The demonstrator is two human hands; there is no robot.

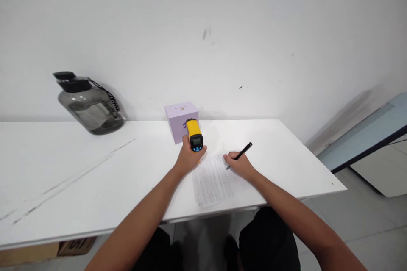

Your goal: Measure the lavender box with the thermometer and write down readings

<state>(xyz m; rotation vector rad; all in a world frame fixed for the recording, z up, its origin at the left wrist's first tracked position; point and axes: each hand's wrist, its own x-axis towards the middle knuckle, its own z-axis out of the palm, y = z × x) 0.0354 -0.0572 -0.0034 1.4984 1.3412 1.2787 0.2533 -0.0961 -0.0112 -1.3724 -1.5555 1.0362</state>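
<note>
My left hand (187, 156) is wrapped round the handle of a yellow and black infrared thermometer (193, 129). Its small screen and blue buttons face me, and its front end points toward a lilac box (175, 125) just behind it. In my right hand (240, 164) is a black pen (244, 150), slanted with its tip low over the sheet of paper (211, 182). Whether the tip touches the paper I cannot tell. Rows of handwriting cover the sheet, which lies flat near the table's front edge; the words are too small to read.
At the back left of the white table (95, 194) stands a large grey see-through water bottle (92, 108) with a black lid and strap. A white wall (254, 42) rises behind. To the right is a pale blue panel (362, 135). A cardboard box (76, 245) sits below the table.
</note>
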